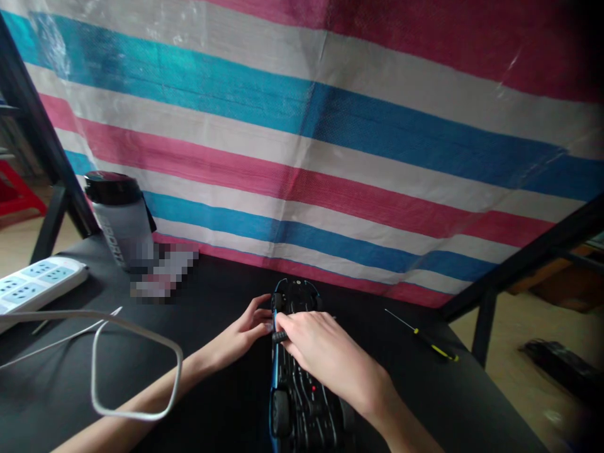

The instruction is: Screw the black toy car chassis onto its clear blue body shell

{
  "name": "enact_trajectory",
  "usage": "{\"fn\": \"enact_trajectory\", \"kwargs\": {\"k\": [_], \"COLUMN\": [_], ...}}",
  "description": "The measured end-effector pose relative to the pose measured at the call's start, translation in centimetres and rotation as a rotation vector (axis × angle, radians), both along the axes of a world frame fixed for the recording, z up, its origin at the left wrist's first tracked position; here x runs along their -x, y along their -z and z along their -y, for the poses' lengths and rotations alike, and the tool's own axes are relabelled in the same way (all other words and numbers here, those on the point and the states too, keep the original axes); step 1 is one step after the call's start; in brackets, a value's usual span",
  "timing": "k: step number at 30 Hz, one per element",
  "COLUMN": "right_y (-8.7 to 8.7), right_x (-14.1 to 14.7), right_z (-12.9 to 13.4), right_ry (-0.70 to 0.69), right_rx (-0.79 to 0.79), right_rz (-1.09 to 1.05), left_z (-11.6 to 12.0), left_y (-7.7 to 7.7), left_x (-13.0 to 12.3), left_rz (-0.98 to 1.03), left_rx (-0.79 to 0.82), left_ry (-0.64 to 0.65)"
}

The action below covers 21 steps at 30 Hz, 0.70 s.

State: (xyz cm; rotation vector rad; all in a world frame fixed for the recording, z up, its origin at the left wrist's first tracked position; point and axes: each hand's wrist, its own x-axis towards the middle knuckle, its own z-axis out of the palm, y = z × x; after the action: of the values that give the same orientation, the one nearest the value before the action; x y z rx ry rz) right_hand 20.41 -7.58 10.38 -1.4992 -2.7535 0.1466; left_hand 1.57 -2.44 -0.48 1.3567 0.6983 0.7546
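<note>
A toy car [306, 402] lies upside down on the black table, its dark underside facing up and blue body edges showing. My left hand [250, 324] is at the car's left side, with thumb and fingers bent against its edge. Over the middle of the underside, my right hand [325, 346] is closed, palm down. A small black ribbed piece [280, 336] sticks out beside its thumb and fingers; its kind is unclear. The right hand's other fingers and that part of the underside are hidden.
A screwdriver [425, 340] with a yellow and black handle lies right of the car. At left are a white power strip [44, 280], a looped white cable [177, 377] and a bottle [120, 220] with a black lid. A striped sheet [292, 157] hangs behind the table [221, 402].
</note>
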Motion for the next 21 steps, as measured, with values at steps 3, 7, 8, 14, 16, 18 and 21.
{"fn": "enact_trajectory", "kwargs": {"k": [3, 7, 8, 14, 16, 18, 21], "right_y": [0.3, 0.2, 0.0, -1.2, -1.9, -2.6, -3.5], "right_x": [0.2, 0.2, 0.2, -1.1, -2.0, -3.0, -3.9], "right_z": [0.0, -0.2, -0.3, -0.6, -0.6, -0.7, -0.8], "right_ry": [-0.019, -0.024, -0.023, -0.004, 0.001, 0.011, 0.037], "right_rx": [-0.018, -0.007, -0.001, 0.053, 0.07, 0.076, 0.066], "right_rz": [0.003, -0.024, -0.034, -0.079, -0.141, -0.244, -0.42], "left_z": [0.3, 0.5, 0.5, 0.4, 0.3, 0.3, 0.4], "left_y": [-0.7, -1.0, -1.0, -0.8, -0.7, -0.5, -0.2], "left_x": [0.0, 0.0, 0.0, 0.1, 0.0, -0.1, -0.3], "left_rz": [0.001, 0.023, 0.026, 0.008, 0.003, -0.002, -0.006], "left_rx": [0.009, -0.017, -0.021, -0.024, -0.025, -0.023, -0.022], "left_ry": [0.026, 0.052, 0.056, 0.07, 0.072, 0.064, 0.041]}}
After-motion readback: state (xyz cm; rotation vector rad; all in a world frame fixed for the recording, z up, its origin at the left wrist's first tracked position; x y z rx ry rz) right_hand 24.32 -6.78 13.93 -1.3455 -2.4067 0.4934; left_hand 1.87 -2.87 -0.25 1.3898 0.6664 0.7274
